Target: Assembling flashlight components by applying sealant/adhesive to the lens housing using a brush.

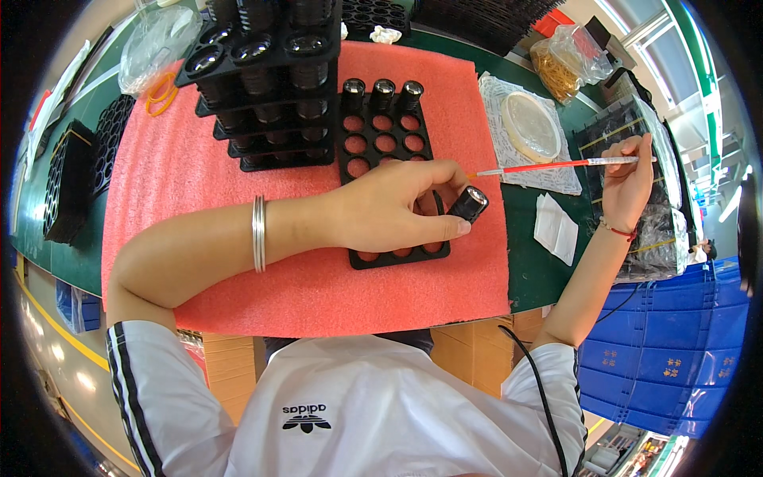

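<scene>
My left hand [397, 208] reaches over a black plastic tray [362, 263] with round holes and pinches a short black lens barrel [467, 206], its glassy end tilted up to the right. Three similar barrels [383, 94] stand in the tray's far row, and pink foam shows through the other visible holes. Part of the tray is hidden under my hand. Out to the right, my right hand [626, 181] grips a thin paintbrush [548, 165] with a red handle. Its tip points left, near the fingers of my left hand and a little above the held barrel.
A tall stack of filled black trays [274, 103] stands left of the tray on a pink foam mat [199, 278]. To the right, a round shallow dish [531, 127] sits on printed paper, with a folded white tissue [555, 229] nearer. Black trays [70, 183] lie far left.
</scene>
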`<state>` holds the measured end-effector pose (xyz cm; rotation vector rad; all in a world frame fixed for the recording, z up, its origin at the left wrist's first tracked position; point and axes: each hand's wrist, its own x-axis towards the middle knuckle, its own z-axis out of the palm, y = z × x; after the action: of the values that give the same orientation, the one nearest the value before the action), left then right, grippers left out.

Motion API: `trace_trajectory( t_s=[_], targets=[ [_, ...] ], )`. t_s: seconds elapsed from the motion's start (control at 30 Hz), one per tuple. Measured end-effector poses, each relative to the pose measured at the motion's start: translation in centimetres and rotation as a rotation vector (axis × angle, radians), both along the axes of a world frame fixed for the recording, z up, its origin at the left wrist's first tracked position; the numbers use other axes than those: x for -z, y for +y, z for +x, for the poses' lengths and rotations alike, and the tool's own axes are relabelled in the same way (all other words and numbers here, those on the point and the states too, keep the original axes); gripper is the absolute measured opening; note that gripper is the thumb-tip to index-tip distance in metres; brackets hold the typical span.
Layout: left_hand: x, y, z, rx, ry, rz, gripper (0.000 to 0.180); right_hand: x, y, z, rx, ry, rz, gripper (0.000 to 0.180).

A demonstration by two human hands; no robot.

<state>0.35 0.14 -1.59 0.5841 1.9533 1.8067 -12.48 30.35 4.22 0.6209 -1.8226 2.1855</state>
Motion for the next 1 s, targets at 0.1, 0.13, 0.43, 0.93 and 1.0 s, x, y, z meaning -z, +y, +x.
trace_trajectory(
  t_s=[0.1, 0.13, 0.43, 0.93, 1.0],
  targets=[
    [-0.4, 0.0, 0.1, -0.002, -0.016, -0.019, 0.032, 0.1, -0.2, 0.0, 0.071, 0.004, 0.018, 0.036],
    [-0.3, 0.0, 0.1, -0.002, -0.007, -0.017, 0.032, 0.2, -0.2, -0.1, 0.105, 0.005, 0.025, 0.036],
    [-0.2, -0.1, 0.0, -0.002, 0.017, -0.019, 0.03, 0.3, -0.8, 0.2, 0.093, 0.005, 0.099, 0.034],
    [0.1, 0.1, 0.1, -0.02, 0.127, -0.086, 0.03, 0.4, -1.2, 0.4, 0.135, 0.019, 0.148, 0.034],
    [0.2, 0.0, 0.1, -0.023, 0.173, -0.102, 0.029, 0.4, -1.3, 0.5, 0.167, 0.013, 0.169, 0.035]
  ],
)
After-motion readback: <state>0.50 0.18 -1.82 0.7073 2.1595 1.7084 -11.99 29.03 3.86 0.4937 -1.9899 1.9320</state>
